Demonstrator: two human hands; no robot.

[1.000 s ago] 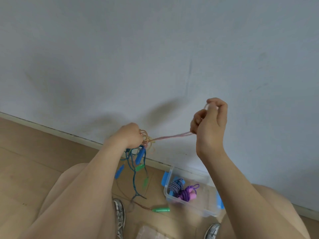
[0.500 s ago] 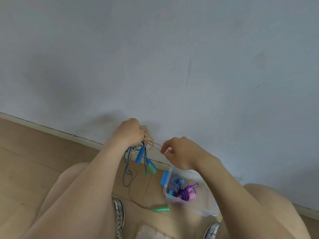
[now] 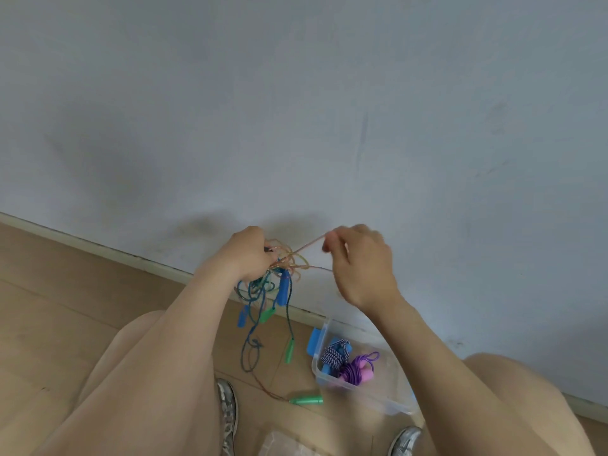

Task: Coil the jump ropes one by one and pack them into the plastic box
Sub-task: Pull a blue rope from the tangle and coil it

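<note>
My left hand (image 3: 250,255) grips a tangled bunch of jump ropes (image 3: 287,262), raised in front of the wall. Thin orange-pink loops stick out of my fist, while blue-green cords with blue handles (image 3: 283,291) and green handles (image 3: 267,315) hang down from it. My right hand (image 3: 362,263) pinches a strand of the orange-pink rope and holds it taut, up and to the right of the bunch. The clear plastic box (image 3: 388,401) stands on the floor by the wall. It holds a coiled striped rope (image 3: 332,354) and a coiled purple rope (image 3: 357,368).
One green handle (image 3: 306,399) lies on the wooden floor left of the box, its cord trailing upward. My knees and silver shoes (image 3: 227,413) frame the bottom of the view. A clear lid (image 3: 279,447) lies between my feet.
My right hand dropped from high on the right to beside the bunch, then rose a little again pulling a strand. The hanging handles have swung and shifted below my left hand.
</note>
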